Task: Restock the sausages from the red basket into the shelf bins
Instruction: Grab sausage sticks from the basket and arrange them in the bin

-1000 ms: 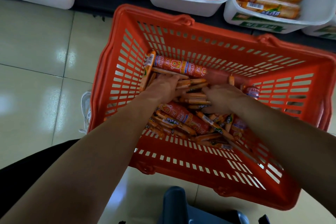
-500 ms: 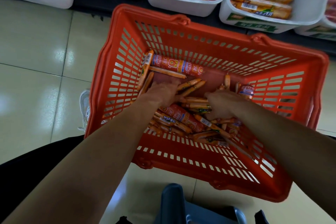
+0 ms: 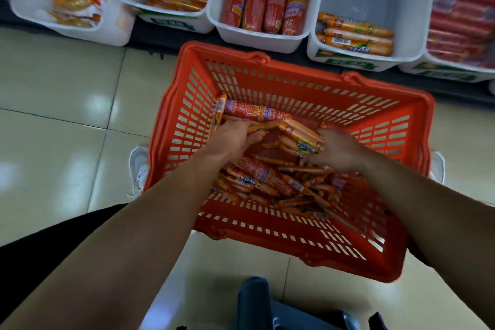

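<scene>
The red basket (image 3: 294,246) stands on the floor, with a heap of orange sausage sticks (image 3: 270,182) and thicker red sausages in it. Both hands are inside it. My right hand (image 3: 338,150) grips a bundle of orange sausage sticks (image 3: 300,138) lifted above the heap. My left hand (image 3: 235,136) holds the bundle's other end, fingers curled on it. A long red sausage (image 3: 257,112) lies along the basket's far wall. White shelf bins run along the top; the bin (image 3: 367,57) beyond my right hand holds a few orange sausage packs at its front.
Other white bins (image 3: 257,37) hold thick red sausages, orange packs and snack bags. Pale tiled floor (image 3: 67,115) spreads to the left. White shoes (image 3: 138,166) show beside the basket. A dark grey object (image 3: 267,305) sits at the bottom edge.
Both hands have gathered a bundle of orange sticks and raised it off the heap. The view has tilted up, showing more of the shelf bins.
</scene>
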Action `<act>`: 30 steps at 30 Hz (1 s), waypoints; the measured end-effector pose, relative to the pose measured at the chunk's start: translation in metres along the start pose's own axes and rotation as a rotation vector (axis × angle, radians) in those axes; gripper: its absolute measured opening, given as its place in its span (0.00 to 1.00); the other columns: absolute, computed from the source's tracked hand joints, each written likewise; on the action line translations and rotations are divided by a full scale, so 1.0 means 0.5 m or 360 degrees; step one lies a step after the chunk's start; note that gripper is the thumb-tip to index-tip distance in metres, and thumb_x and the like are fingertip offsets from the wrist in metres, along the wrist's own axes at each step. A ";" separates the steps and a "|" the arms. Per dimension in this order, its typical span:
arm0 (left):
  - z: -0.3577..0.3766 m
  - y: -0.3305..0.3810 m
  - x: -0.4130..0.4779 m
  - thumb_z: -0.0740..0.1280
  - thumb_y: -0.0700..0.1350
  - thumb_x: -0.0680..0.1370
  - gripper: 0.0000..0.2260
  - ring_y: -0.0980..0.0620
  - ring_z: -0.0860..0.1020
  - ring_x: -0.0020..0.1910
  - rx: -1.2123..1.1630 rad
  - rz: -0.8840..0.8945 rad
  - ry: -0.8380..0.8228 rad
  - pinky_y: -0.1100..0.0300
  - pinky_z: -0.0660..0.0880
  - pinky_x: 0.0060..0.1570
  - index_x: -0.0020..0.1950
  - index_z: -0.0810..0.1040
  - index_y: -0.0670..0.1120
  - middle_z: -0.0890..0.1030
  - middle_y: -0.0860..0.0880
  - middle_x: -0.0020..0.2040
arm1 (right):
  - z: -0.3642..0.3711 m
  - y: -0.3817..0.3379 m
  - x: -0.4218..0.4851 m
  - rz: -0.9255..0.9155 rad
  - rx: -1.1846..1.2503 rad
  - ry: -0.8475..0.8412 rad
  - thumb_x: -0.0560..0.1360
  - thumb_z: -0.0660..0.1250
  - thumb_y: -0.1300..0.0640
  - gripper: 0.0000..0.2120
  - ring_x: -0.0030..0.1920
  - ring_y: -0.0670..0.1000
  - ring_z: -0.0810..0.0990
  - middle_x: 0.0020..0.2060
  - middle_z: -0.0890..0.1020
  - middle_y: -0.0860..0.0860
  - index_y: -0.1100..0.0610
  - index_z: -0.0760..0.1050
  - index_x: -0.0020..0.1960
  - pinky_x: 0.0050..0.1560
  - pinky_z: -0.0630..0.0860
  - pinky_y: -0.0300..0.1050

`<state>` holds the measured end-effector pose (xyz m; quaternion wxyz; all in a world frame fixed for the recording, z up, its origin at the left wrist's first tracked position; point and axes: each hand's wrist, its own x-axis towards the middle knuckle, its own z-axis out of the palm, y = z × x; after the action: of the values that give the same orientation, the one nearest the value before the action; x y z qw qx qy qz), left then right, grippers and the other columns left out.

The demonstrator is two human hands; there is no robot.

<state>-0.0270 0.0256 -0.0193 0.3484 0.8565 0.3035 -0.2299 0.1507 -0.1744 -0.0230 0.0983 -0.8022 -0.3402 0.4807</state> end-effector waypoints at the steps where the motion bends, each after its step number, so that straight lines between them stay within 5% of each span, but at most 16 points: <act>1: -0.015 0.007 -0.011 0.63 0.58 0.81 0.19 0.44 0.78 0.60 0.0011 -0.0026 0.0013 0.54 0.73 0.53 0.68 0.74 0.50 0.79 0.49 0.61 | -0.010 -0.009 -0.010 0.0001 -0.0016 0.0018 0.69 0.76 0.41 0.26 0.49 0.50 0.78 0.53 0.80 0.49 0.52 0.75 0.62 0.46 0.72 0.44; 5: -0.091 0.044 -0.069 0.64 0.56 0.81 0.21 0.43 0.76 0.62 -0.0008 -0.0053 0.0085 0.56 0.70 0.55 0.70 0.73 0.47 0.76 0.46 0.64 | -0.065 -0.055 -0.074 -0.0015 -0.0005 0.0009 0.70 0.75 0.41 0.25 0.46 0.48 0.78 0.51 0.80 0.49 0.52 0.75 0.61 0.42 0.72 0.43; 9: -0.186 0.092 -0.141 0.66 0.56 0.80 0.14 0.46 0.79 0.54 0.0045 0.0011 0.0187 0.56 0.71 0.48 0.59 0.77 0.49 0.80 0.49 0.52 | -0.154 -0.128 -0.159 -0.0121 -0.0112 0.0089 0.70 0.76 0.42 0.23 0.49 0.52 0.79 0.52 0.81 0.51 0.54 0.75 0.58 0.52 0.77 0.50; 14: -0.307 0.158 -0.227 0.67 0.57 0.79 0.14 0.49 0.79 0.47 0.0179 0.0143 0.0329 0.55 0.74 0.44 0.57 0.78 0.49 0.81 0.49 0.49 | -0.285 -0.210 -0.271 -0.0289 -0.0330 0.0290 0.71 0.76 0.46 0.19 0.45 0.52 0.78 0.46 0.81 0.51 0.56 0.75 0.54 0.40 0.70 0.46; 18: -0.380 0.194 -0.265 0.68 0.57 0.78 0.14 0.50 0.79 0.46 0.0164 0.0262 0.0416 0.56 0.72 0.41 0.59 0.78 0.51 0.80 0.51 0.47 | -0.386 -0.231 -0.318 -0.0284 -0.0454 0.0452 0.69 0.77 0.47 0.22 0.45 0.51 0.80 0.46 0.82 0.50 0.54 0.76 0.58 0.43 0.75 0.47; 23: -0.409 0.221 -0.246 0.67 0.57 0.79 0.10 0.50 0.77 0.41 -0.0019 0.0347 0.0434 0.55 0.70 0.38 0.56 0.77 0.54 0.78 0.50 0.43 | -0.470 -0.198 -0.299 -0.0199 -0.0540 0.0480 0.69 0.77 0.48 0.17 0.38 0.50 0.82 0.37 0.84 0.48 0.53 0.76 0.53 0.40 0.78 0.48; 28: -0.409 0.236 -0.157 0.66 0.56 0.80 0.13 0.50 0.78 0.44 -0.0080 0.0300 0.0432 0.53 0.73 0.43 0.59 0.78 0.50 0.80 0.49 0.47 | -0.514 -0.153 -0.201 -0.0135 -0.0623 0.0446 0.70 0.76 0.47 0.18 0.40 0.48 0.80 0.41 0.82 0.47 0.52 0.74 0.54 0.38 0.72 0.45; 30: -0.411 0.242 -0.117 0.66 0.56 0.80 0.11 0.53 0.77 0.40 -0.0179 0.0266 0.0461 0.57 0.71 0.36 0.58 0.77 0.51 0.79 0.50 0.43 | -0.520 -0.135 -0.143 -0.0112 -0.0656 0.0427 0.70 0.76 0.47 0.20 0.44 0.50 0.79 0.45 0.81 0.48 0.52 0.73 0.55 0.41 0.71 0.44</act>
<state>0.0511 0.0869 0.2054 0.3664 0.8821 0.2906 -0.0569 0.3162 -0.1255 0.1947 -0.0063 -0.8496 -0.4427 0.2866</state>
